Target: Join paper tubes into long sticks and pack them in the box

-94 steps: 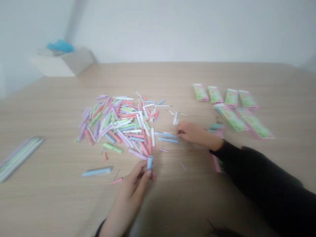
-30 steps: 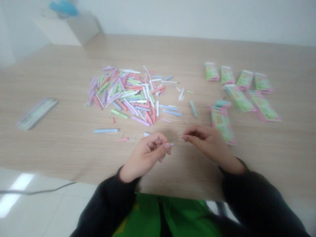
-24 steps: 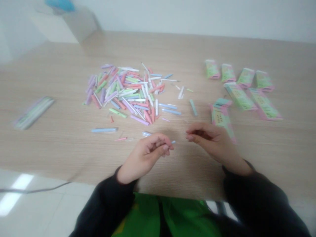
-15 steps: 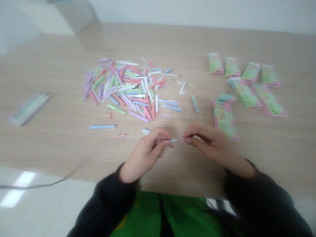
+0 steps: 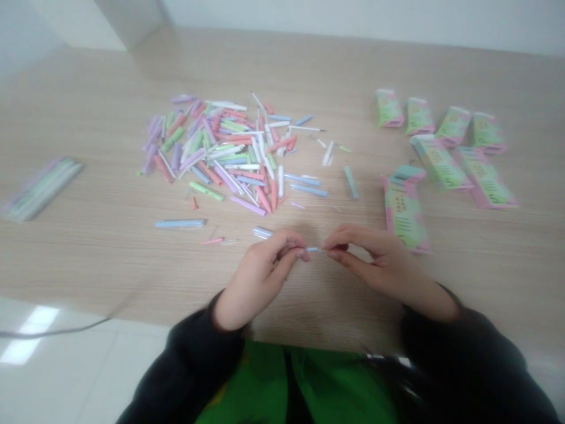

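My left hand [image 5: 269,271] is closed in a pinch on a small light blue pen part [image 5: 312,249], which sticks out to the right of the fingertips. Facing it, my right hand [image 5: 375,259] pinches something thin and tiny against that part's right end; its kind is too small to make out. Just behind my left hand lie blue pen pieces [image 5: 262,232], partly covered by the fingers. An upright-printed pink and green box [image 5: 404,212] with its flap open lies beside my right hand.
A loose heap of coloured pen barrels and refills [image 5: 229,147] spreads behind my hands. Several pink and green boxes [image 5: 441,162] lie at the right. A packed bundle of pens [image 5: 44,188] rests far left. Nearer are a blue barrel [image 5: 180,224] and a pink piece [image 5: 213,240].
My right fingertips have moved slightly left, closing the small gap to the blue pen part. My left hand keeps its pinch. The camera view has shifted a little.
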